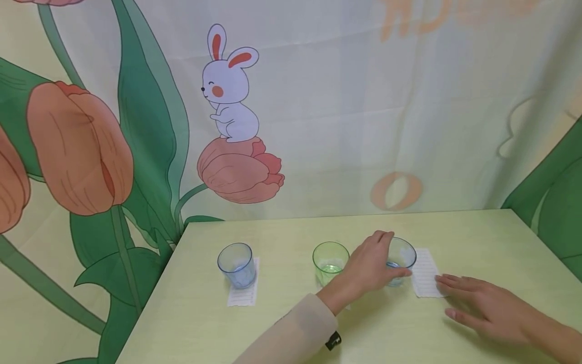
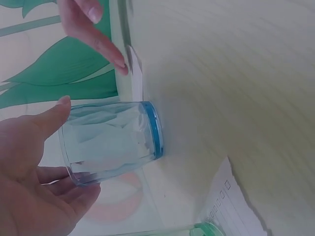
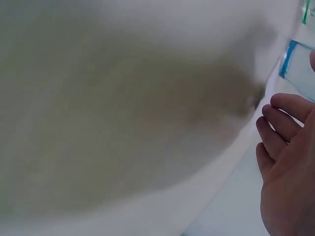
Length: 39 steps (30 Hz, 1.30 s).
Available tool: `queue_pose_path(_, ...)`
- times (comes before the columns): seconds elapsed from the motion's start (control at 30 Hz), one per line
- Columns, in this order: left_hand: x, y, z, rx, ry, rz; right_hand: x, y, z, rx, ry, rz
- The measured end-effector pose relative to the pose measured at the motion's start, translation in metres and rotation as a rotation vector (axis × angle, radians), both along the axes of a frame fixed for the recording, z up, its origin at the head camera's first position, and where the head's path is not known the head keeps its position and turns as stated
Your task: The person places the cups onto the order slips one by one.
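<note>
Nearest is a sleeve [image 1: 291, 328]; its left hand [image 1: 369, 264] grips a blue glass [image 1: 402, 251] between thumb and fingers, right of the green glass [image 1: 328, 258]. Farther right of that, the right hand [image 1: 493, 309], fingers extended, meets a slip [image 1: 425, 275], its print unreadably small.

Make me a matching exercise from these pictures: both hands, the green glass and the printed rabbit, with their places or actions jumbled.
1. Left hand
2. Right hand
3. Green glass
4. Printed rabbit

A. Sitting on a tulip
B. Gripping a blue glass
C. Middle of the three glasses
D. Fingertips at a paper slip's edge

Pairs: 1-B; 2-D; 3-C; 4-A
</note>
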State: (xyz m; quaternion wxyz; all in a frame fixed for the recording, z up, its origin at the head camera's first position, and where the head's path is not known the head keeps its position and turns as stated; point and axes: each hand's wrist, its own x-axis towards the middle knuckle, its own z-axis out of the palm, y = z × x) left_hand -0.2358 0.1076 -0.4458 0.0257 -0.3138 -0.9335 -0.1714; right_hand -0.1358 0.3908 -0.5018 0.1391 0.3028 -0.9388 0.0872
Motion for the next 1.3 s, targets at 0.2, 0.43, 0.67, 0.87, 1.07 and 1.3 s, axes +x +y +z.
queue_pose_path(0.2, -0.004, -0.001, 0.002, 0.008, -0.037, -0.004, 0.006, -0.004, -0.004, 0.014, 0.017, 0.016)
queue_pose_path(0.43, -0.006, -0.001, 0.0, 0.023, -0.055, 0.002, 0.009, -0.003, -0.006, 0.006, 0.059, 0.028)
queue_pose_path(0.67, -0.007, 0.0, -0.001, 0.033, -0.036, 0.004, 0.01, -0.003, -0.01, -0.004, 0.075, 0.055)
queue_pose_path(0.87, -0.007, 0.001, -0.001, 0.029, -0.032, 0.001, 0.01, -0.005, -0.013, 0.004, 0.071, 0.057)
queue_pose_path(1.07, -0.007, 0.0, -0.001, 0.046, -0.042, -0.001, 0.01, -0.007, -0.013, 0.005, 0.066, 0.061)
queue_pose_path(1.3, -0.007, -0.001, -0.002, 0.054, -0.056, 0.004, 0.01, -0.008, -0.014, -0.001, 0.055, 0.058)
